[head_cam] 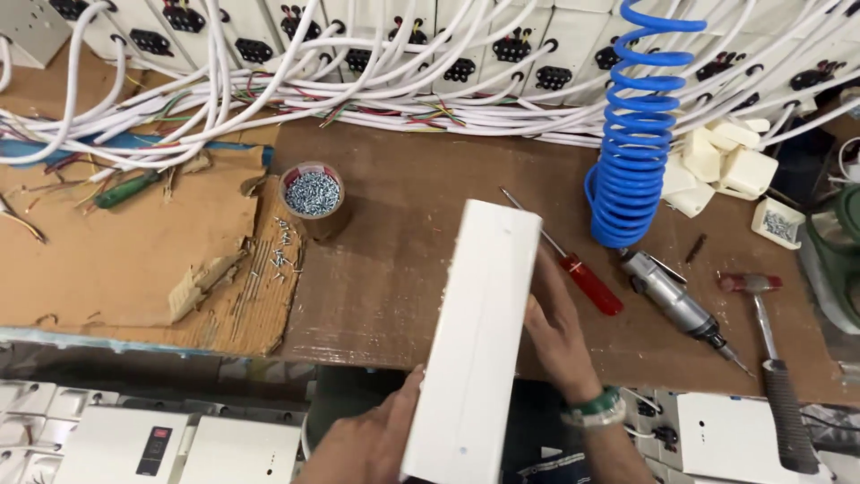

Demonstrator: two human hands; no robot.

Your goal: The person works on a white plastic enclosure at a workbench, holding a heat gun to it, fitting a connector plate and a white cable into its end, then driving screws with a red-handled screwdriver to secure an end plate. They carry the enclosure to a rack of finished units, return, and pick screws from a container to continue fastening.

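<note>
A long white plastic box (475,332) stands on edge, tilted, over the front edge of the brown workbench (403,251). My left hand (367,439) grips its lower left side from below. My right hand (560,336) presses flat against its right side; a green band sits on that wrist. Just right of my right hand a red-handled screwdriver (582,273) lies on the bench.
A roll of tape filled with small screws (312,193) stands left of centre, loose screws beside it on torn cardboard (134,260). Blue coiled air hose (636,125), pneumatic driver (676,305) and hammer (770,358) lie right. White cables and socket boxes (358,54) line the back.
</note>
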